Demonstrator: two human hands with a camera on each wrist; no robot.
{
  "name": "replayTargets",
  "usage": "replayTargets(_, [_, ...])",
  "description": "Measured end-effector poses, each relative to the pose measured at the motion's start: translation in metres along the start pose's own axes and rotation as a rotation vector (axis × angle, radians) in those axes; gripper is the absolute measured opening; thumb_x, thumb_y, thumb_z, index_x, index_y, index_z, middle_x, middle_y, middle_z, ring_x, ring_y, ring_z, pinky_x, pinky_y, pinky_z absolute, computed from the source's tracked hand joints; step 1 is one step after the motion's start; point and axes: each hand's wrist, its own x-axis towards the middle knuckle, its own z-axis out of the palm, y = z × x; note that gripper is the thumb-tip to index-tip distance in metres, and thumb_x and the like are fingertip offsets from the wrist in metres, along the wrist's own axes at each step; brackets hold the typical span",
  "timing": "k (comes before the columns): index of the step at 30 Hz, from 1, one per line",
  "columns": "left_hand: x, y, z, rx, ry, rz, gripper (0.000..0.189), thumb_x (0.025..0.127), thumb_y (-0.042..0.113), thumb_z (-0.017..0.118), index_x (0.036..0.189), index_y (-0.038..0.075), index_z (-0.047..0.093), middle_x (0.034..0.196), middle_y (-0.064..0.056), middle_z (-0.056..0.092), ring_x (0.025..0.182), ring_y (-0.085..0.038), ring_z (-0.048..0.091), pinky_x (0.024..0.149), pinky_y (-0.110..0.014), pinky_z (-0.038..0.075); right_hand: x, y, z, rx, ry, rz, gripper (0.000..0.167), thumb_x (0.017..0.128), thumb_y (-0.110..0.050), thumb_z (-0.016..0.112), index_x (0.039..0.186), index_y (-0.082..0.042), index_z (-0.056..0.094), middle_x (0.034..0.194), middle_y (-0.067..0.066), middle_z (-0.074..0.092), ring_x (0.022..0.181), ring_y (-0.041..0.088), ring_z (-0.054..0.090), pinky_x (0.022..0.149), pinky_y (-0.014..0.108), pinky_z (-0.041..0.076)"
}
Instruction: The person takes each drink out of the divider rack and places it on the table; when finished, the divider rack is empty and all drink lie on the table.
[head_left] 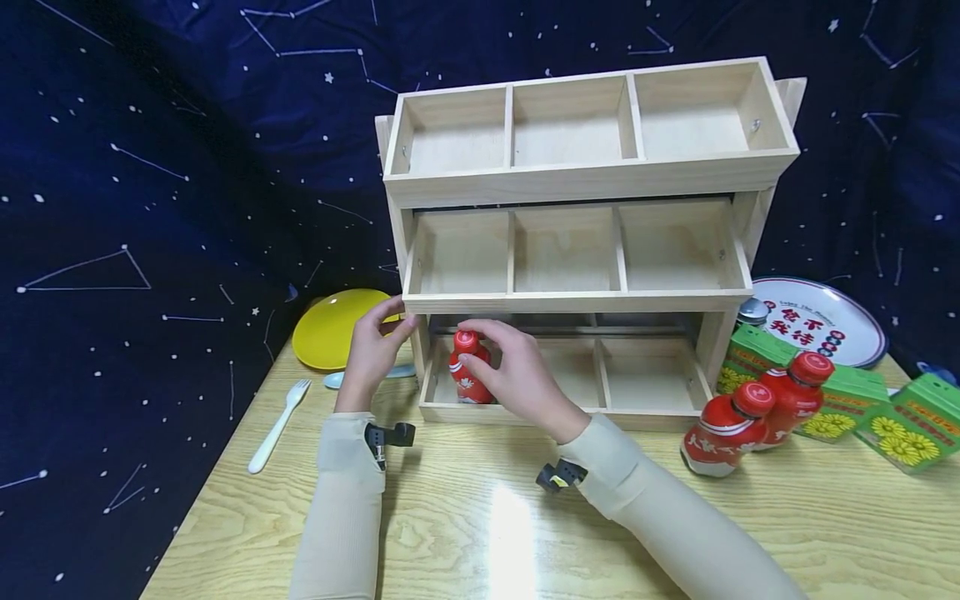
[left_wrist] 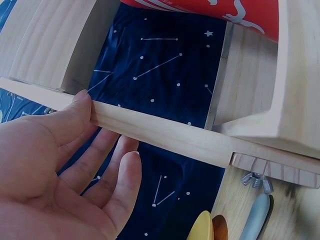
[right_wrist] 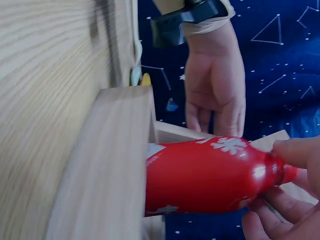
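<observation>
My right hand (head_left: 522,372) holds a red bottle (head_left: 467,385) by its capped neck. The bottle stands in the left compartment of the bottom tier of a wooden rack (head_left: 577,302). In the right wrist view, thumb and fingers meet around the neck of the bottle (right_wrist: 205,175), its base hidden behind the tier's front board. My left hand (head_left: 375,350) is at the rack's left side. Seen from the left wrist, its thumb lies on the side post (left_wrist: 160,135) and its fingers are at the post's other edge, so the hand lightly grips it.
Two more red bottles (head_left: 723,429) and several green boxes (head_left: 911,423) stand right of the rack, before a white plate (head_left: 855,317). To the left are a yellow plate (head_left: 330,333), a pale fork (head_left: 277,429) and a light-blue utensil handle (head_left: 401,372).
</observation>
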Motion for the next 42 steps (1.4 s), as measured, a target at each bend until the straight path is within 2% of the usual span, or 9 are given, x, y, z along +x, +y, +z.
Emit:
replayTargets(5, [0.000,0.000,0.000,-0.004,0.001,-0.008,0.046,0.094,0.028,0.069,0.137,0.015,0.058,0.132,-0.006,0.059,0.114,-0.027,0.060,0.096,-0.041,0.052,0.002,0.004,0.003,0.025,-0.013,0.026,0.046,0.086,-0.005,0.076,0.128,-0.014,0.061,0.115,0.002,0.065,0.094,0.022,0.064,0.076,0.033,0.059])
replayTargets(10, [0.001,0.001,0.000,-0.009,-0.005,-0.022,0.045,0.095,0.025,0.068,0.138,0.015,0.058,0.134,-0.007,0.058,0.116,-0.028,0.059,0.098,-0.043,0.050,0.004,0.005,0.004,0.037,0.042,0.016,0.042,0.085,-0.001,0.077,0.124,-0.011,0.063,0.111,0.004,0.067,0.091,0.022,0.066,0.076,0.035,0.060])
replayTargets(15, [0.003,0.001,0.001,-0.015,-0.016,-0.024,0.045,0.097,0.017,0.065,0.140,0.009,0.055,0.136,-0.014,0.056,0.119,-0.035,0.057,0.099,-0.047,0.049,0.001,0.003,0.003,0.034,0.079,0.000,0.040,0.084,0.000,0.077,0.122,-0.009,0.063,0.111,0.006,0.067,0.091,0.022,0.066,0.075,0.036,0.060])
replayTargets(19, [0.003,0.001,0.000,-0.018,-0.013,-0.018,0.044,0.097,0.015,0.065,0.139,0.007,0.055,0.136,-0.015,0.056,0.118,-0.035,0.057,0.099,-0.047,0.048,-0.002,-0.002,-0.003,0.031,0.115,-0.061,0.041,0.084,-0.001,0.078,0.121,-0.009,0.064,0.110,0.005,0.066,0.090,0.021,0.063,0.071,0.032,0.060])
replayTargets(26, [0.002,0.000,-0.001,-0.022,-0.011,-0.006,0.045,0.095,0.025,0.068,0.138,0.013,0.058,0.134,-0.008,0.058,0.117,-0.030,0.058,0.097,-0.043,0.051,-0.008,-0.018,-0.020,0.090,0.196,-0.176,0.041,0.080,0.002,0.080,0.119,-0.005,0.067,0.110,0.005,0.066,0.090,0.018,0.060,0.067,0.032,0.059])
replayTargets(29, [0.001,0.000,-0.001,-0.013,-0.004,0.007,0.046,0.095,0.028,0.068,0.137,0.015,0.058,0.133,-0.006,0.058,0.116,-0.028,0.059,0.097,-0.044,0.051,-0.013,-0.026,-0.028,0.098,0.203,-0.177,0.041,0.080,0.001,0.080,0.119,-0.005,0.068,0.110,0.004,0.067,0.092,0.018,0.061,0.070,0.033,0.060])
replayTargets(35, [0.000,-0.001,0.000,-0.001,-0.006,0.015,0.046,0.095,0.029,0.068,0.137,0.015,0.058,0.133,-0.006,0.059,0.116,-0.028,0.059,0.097,-0.044,0.051,-0.030,-0.036,-0.047,0.029,0.222,-0.139,0.041,0.077,-0.001,0.083,0.115,-0.009,0.070,0.104,-0.003,0.069,0.091,0.011,0.062,0.074,0.030,0.058])
replayTargets(42, [0.000,-0.001,0.000,-0.010,-0.003,0.013,0.044,0.095,0.028,0.068,0.136,0.016,0.059,0.132,-0.005,0.059,0.117,-0.029,0.058,0.096,-0.044,0.051,-0.056,-0.037,-0.068,0.010,0.202,-0.151,0.043,0.076,0.004,0.083,0.115,-0.008,0.070,0.106,-0.004,0.069,0.094,0.014,0.060,0.078,0.026,0.056])
